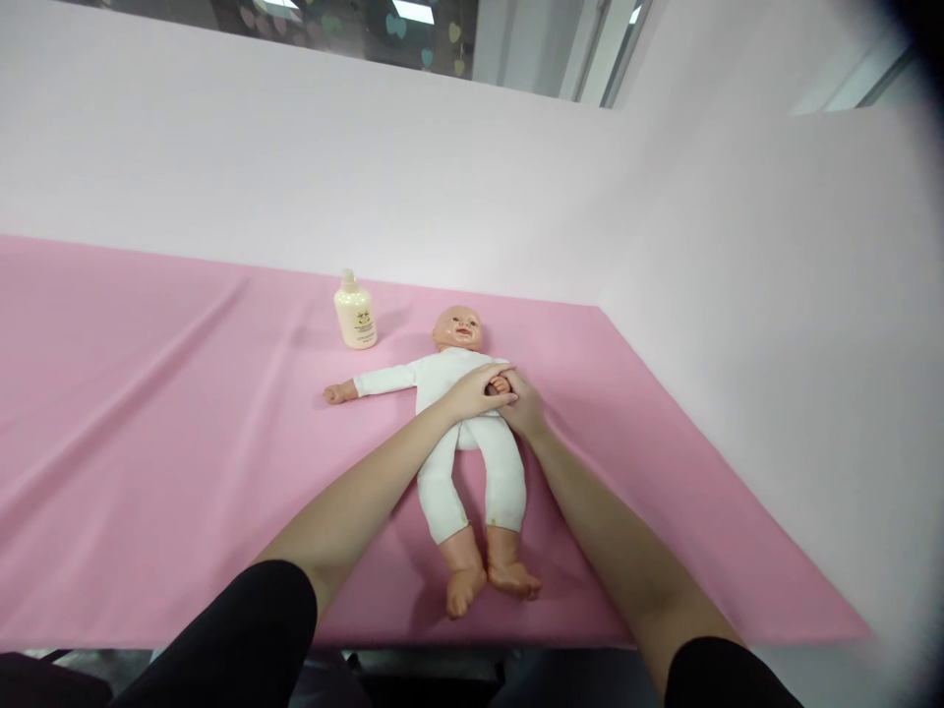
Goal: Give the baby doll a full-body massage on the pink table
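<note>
A baby doll (pixel 470 435) with a white cloth body lies on its back, head toward the wall and bare feet toward me. My left hand (pixel 472 393) reaches over its belly, thumb and fingers curved around the doll's small hand (pixel 500 384). From the other side my right hand (pixel 525 405) closes on the same doll hand and the end of its sleeve. Parts of my fingers are hidden behind the doll's hand and arm. The doll's other arm (pixel 387 380) stretches out to the left, untouched.
A cream pump bottle (pixel 357 317) stands upright left of the doll's head. Pink cloth (pixel 184 442) with some creases covers the table. White walls (pixel 331 177) border it at the back and right; the table's front edge is close to me.
</note>
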`<state>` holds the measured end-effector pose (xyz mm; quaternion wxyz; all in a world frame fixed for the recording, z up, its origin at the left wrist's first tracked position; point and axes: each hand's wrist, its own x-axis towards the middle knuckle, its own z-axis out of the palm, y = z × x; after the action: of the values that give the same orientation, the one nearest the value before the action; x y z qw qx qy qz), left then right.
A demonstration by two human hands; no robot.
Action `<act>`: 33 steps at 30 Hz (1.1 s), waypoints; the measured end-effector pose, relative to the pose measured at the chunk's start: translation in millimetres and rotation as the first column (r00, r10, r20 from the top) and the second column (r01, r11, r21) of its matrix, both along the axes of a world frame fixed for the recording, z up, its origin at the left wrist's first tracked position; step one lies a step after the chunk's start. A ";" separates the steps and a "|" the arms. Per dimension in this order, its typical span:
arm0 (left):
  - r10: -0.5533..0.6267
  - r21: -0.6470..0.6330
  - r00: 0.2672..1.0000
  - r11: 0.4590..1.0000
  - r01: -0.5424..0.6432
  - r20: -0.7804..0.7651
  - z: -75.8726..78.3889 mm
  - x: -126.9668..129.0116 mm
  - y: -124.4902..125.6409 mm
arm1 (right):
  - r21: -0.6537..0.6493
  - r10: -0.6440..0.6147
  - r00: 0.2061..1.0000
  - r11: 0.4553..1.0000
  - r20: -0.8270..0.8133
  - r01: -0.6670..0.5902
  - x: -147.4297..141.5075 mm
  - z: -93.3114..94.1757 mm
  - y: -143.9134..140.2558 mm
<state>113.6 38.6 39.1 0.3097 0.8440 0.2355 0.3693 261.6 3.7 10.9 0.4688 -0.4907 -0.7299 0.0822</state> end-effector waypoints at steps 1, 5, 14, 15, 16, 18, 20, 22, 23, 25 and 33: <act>0.002 -0.002 1.000 1.000 -0.002 -0.002 -0.2 -0.1 0.1 | -0.002 0.002 1.000 1.000 0.000 -0.002 0.2 -0.6 0.5; 0.011 -0.010 1.000 1.000 -0.012 -0.007 -1.3 0.0 0.8 | -0.014 0.018 1.000 1.000 0.000 -0.018 1.5 -0.4 0.9; 0.004 -0.022 1.000 1.000 -0.004 0.009 -1.3 1.1 1.9 | -0.002 0.063 0.998 0.998 -0.006 -0.063 1.3 3.5 -0.8; 0.003 -0.025 1.000 1.000 -0.003 0.009 -1.0 1.0 1.8 | -0.004 0.052 0.999 0.999 -0.005 -0.052 0.9 3.3 -0.5; 0.004 -0.028 1.000 1.000 -0.004 0.008 -0.6 1.0 1.6 | -0.011 0.041 0.999 0.999 -0.006 -0.041 0.4 3.1 -0.2; 0.004 -0.032 1.000 0.999 -0.004 0.009 -0.1 0.9 1.1 | -0.030 0.026 1.000 0.999 -0.014 -0.026 -0.4 2.9 0.3; 0.010 -0.037 1.000 0.999 -0.009 0.015 0.2 0.9 0.9 | -0.047 0.020 1.000 0.999 -0.019 -0.021 -1.0 2.9 0.5; 0.012 -0.048 1.000 0.999 -0.011 0.021 0.1 0.9 0.9 | -0.054 0.018 0.999 0.998 -0.027 -0.020 -1.1 2.9 0.7; 0.010 -0.054 1.000 0.998 -0.009 0.022 0.0 1.0 0.9 | -0.054 0.020 0.999 0.998 -0.032 -0.022 -1.0 2.9 0.8; 0.008 -0.070 1.000 0.998 -0.006 0.030 -0.5 1.3 1.0 | -0.047 0.027 0.999 0.998 -0.038 -0.029 -0.4 2.8 0.8; 0.051 -0.150 0.995 0.988 -0.038 0.086 -2.5 3.6 1.6 | -0.014 0.078 0.996 0.997 -0.031 -0.078 1.6 5.0 -1.3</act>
<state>117.1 40.1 36.6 0.3734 0.7958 0.2667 0.3952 263.3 2.4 15.9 0.4727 -0.4639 -0.7406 0.1135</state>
